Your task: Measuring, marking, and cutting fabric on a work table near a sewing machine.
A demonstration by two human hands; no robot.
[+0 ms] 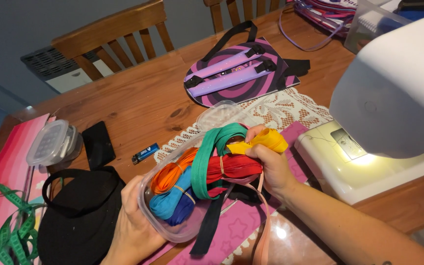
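The left hand [136, 216] grips the side of a clear oval plastic tub [172, 233] tilted up at the near edge of the wooden counter [138, 103]. The tub is packed with coiled zipper tapes: orange [170, 175], blue [170, 203], red [234, 167] and a green loop [207, 157]. The right hand [271, 164] is closed on a yellow tape [266, 140], lifted above the others; whether it is fully free of the bundle is hard to tell. The rest remain inside, so the sorting looks barely begun. The tub's clear lid [219, 113] lies beyond.
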